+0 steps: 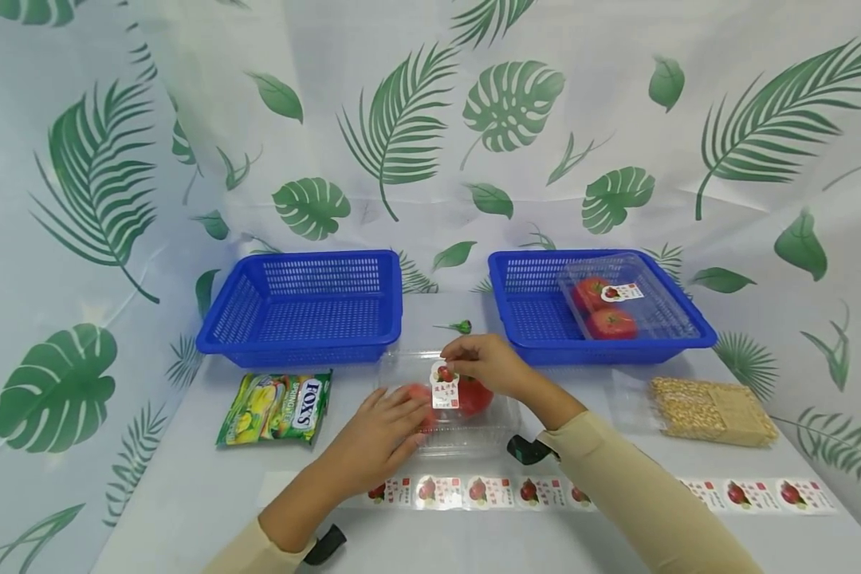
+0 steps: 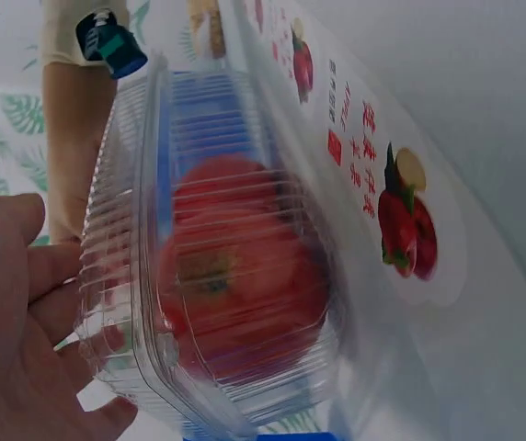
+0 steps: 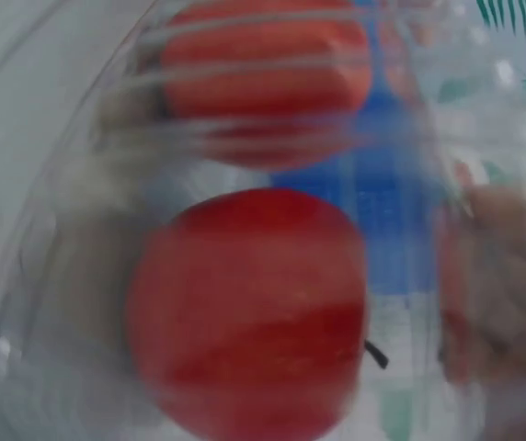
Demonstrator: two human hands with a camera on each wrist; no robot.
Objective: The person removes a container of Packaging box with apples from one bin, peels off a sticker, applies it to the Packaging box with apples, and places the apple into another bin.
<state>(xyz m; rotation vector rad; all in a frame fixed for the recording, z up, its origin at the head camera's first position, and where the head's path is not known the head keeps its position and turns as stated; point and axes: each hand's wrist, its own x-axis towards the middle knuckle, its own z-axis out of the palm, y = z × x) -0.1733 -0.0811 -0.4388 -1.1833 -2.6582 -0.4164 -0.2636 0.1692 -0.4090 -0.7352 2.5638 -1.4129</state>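
Observation:
A clear plastic clamshell box (image 1: 402, 367) with two red apples (image 2: 245, 285) inside lies on the table, its lid down. My left hand (image 1: 380, 438) rests on the box's left side with fingers extended. Over the lid, my right hand (image 1: 491, 363) pinches the upper end of a white fruit sticker (image 1: 445, 391) between thumb and fingers. The sticker overlaps the apples in the head view. In the right wrist view, an apple (image 3: 249, 312) shows blurred through the box wall, and the right hand (image 3: 502, 285) is partly visible at the right edge.
Two blue baskets (image 1: 301, 351) stand behind; the right basket (image 1: 538, 319) holds a labelled box of apples (image 1: 610, 323). A green candy bag (image 1: 276, 408) lies left, a grain packet (image 1: 713, 410) right. In front runs a sticker strip (image 1: 438, 493); a small green sprig (image 1: 462, 326) lies behind.

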